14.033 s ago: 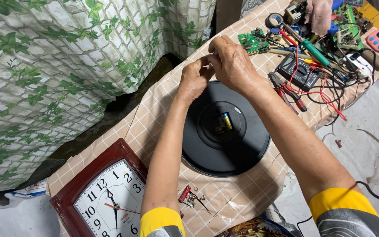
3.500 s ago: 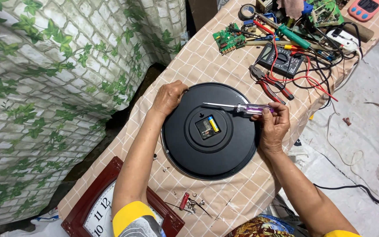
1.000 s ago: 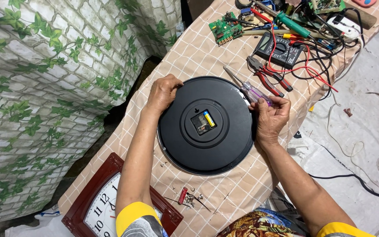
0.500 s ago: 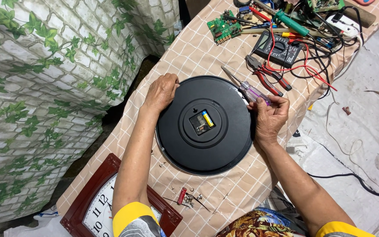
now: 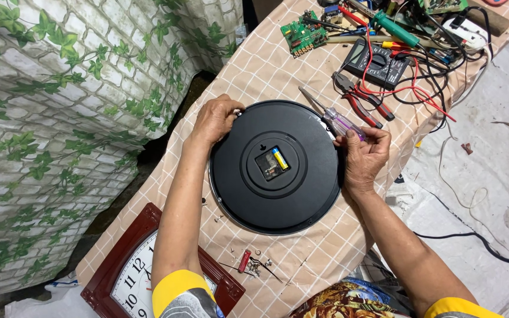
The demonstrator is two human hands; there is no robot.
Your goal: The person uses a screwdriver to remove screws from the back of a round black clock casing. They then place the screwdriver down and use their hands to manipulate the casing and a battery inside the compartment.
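Observation:
A round black wall clock [image 5: 278, 194] lies face down on the checked table, its movement [image 5: 272, 163] with a yellow and blue battery showing in the middle. My left hand [image 5: 214, 119] grips the clock's upper left rim. My right hand [image 5: 365, 154] rests at the right rim, fingers pinched on the clear purple handle of a screwdriver [image 5: 332, 116] whose shaft points up and to the left on the cloth.
A red-framed wall clock [image 5: 139, 277] lies face up at the near left corner. Small screws and a red part [image 5: 246, 260] are scattered near the front edge. Pliers [image 5: 360, 101], a multimeter [image 5: 377, 61], a green circuit board [image 5: 304, 33] and tangled wires crowd the far end.
The clock has stayed put under both hands. My right hand has shifted slightly on the screwdriver handle at the right rim.

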